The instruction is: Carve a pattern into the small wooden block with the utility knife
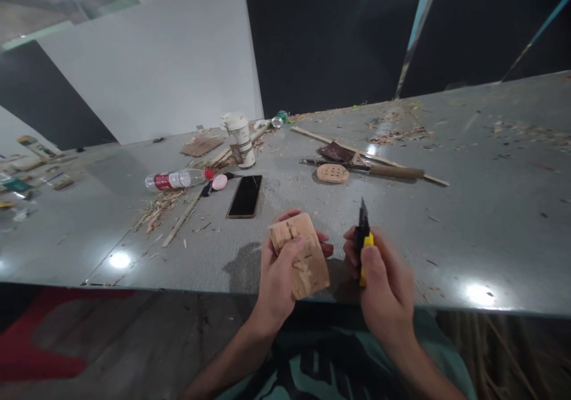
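My left hand [279, 275] is closed around a pale wooden block [307, 269], its thumb pressed on the carved face. Notches and rough cuts mark the block's middle. In my right hand [386, 284] is a black and yellow utility knife [364, 242], gripped with the thumb along the yellow part. The knife's blade points up and away from me, to the right of the block and apart from it. Both hands are held over the near edge of the table, and the right one is slightly blurred.
On the grey table [468, 227] lie a phone [245, 196], a plastic bottle [178, 179] and a small wooden piece with holes [332, 173]. A paper cup [241, 141] stands farther back. A wooden-handled tool [392, 172] lies beyond my hands. Shavings [163, 206] and thin strips are scattered about.
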A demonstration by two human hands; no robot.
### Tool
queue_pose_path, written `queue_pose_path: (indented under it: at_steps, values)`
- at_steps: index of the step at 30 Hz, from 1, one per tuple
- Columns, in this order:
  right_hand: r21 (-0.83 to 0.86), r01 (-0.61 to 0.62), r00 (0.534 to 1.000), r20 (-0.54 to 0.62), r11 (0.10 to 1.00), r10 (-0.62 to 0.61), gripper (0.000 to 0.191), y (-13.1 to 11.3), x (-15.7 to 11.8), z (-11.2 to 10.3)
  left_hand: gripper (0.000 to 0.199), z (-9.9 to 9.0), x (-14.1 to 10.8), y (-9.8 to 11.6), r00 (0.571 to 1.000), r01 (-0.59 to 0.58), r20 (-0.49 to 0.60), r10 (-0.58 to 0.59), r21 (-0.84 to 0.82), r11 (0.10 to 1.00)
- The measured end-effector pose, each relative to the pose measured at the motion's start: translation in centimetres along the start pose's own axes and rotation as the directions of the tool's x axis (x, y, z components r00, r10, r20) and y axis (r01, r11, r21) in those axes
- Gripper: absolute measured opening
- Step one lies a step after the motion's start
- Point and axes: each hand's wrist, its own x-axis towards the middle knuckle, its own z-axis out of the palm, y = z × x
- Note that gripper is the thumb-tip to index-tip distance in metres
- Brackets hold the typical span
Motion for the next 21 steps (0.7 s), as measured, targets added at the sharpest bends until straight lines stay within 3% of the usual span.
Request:
queue_pose_path:
  at_steps: [4, 10, 18, 21]
  values:
    - [-0.002, -0.008, 1.0, 0.011, 1.0, 0.008, 0.026, 0.1, -0.1, 0.0, 0.05, 0.5, 0.4, 0.0, 0.999, 0.034, 0.003, -0.034, -0.011, 0.999]
    - [0.023, -0.009, 1.0, 0.017, 1.0, 0.009, 0.027, -0.1, 0.0, 0.0, 0.044, 1.0, 0.7, 0.2, 0.996, -0.072, 0.065, 0.068, 0.068, 0.995]
    - [0.039, -0.021, 1.0, 0.013, 0.999, 0.02, 0.026, -0.3, 0.0, 0.2, 0.041, -2.2, -1.5, 0.1, 0.968, -0.247, -0.011, 0.252, 0.17, 0.954]
    - [0.029, -0.014, 1.0, 0.0, 0.999, 0.014, 0.026, -0.1, 0.0, 0.2, 0.04, -2.6, -2.1, 0.1, 0.968, -0.241, -0.028, 0.248, 0.149, 0.959]
